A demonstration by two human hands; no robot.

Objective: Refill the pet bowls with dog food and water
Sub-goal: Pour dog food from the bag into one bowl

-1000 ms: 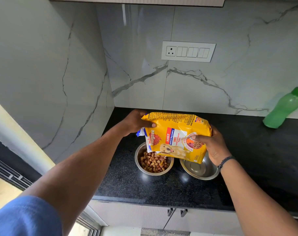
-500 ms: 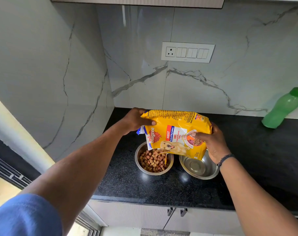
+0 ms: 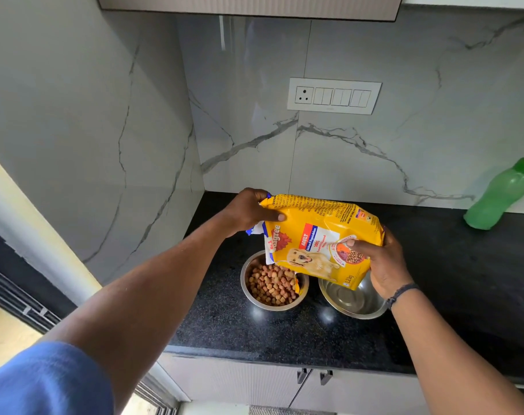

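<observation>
Two hands hold one yellow bag (image 3: 320, 235) above the black tabletop (image 3: 284, 330). Your left hand (image 3: 248, 211) has its grip pinching the bag's upper left corner; your right hand (image 3: 383, 259) clamps the lower right end, thumb across the print. One green bottle (image 3: 500, 196) leans against the marble wall, well apart at far right. Two steel bowls sit side by side beneath the bag: the left bowl (image 3: 274, 284) is heaped with kibble (image 3: 269, 287), the right bowl (image 3: 352, 299) is partly hidden by the bag and your right hand. One switch plate (image 3: 334, 95) sits on the wall above.
</observation>
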